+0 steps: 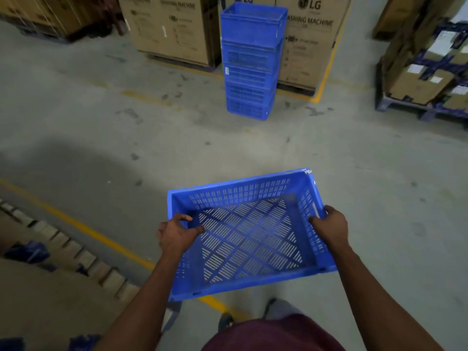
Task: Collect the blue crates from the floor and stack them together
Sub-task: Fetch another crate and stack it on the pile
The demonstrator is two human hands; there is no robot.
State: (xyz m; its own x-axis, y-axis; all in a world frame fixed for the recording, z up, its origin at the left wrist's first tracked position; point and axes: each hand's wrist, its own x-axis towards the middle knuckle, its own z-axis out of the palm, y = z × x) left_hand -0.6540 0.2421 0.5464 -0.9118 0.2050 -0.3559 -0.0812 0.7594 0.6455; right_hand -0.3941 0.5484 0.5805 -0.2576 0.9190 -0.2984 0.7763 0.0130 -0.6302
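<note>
Carried crate: we hold an empty blue slotted plastic crate [249, 233] level above the floor.
Hands: our left hand [177, 235] and right hand [330, 225] are closed on opposite rims.
Stack: tall blue crate stack [250, 60] stands well ahead, beside cardboard washing-machine boxes [310, 41].
Risk: a misaligned placement could topple it.

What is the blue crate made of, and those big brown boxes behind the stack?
The blue crate held in both hands looks like hard moulded plastic: even colour, slight sheen, neat rows of slots. The big brown boxes look like matte cardboard with printed lettering. The stack of crates seems to be the same plastic.
</note>
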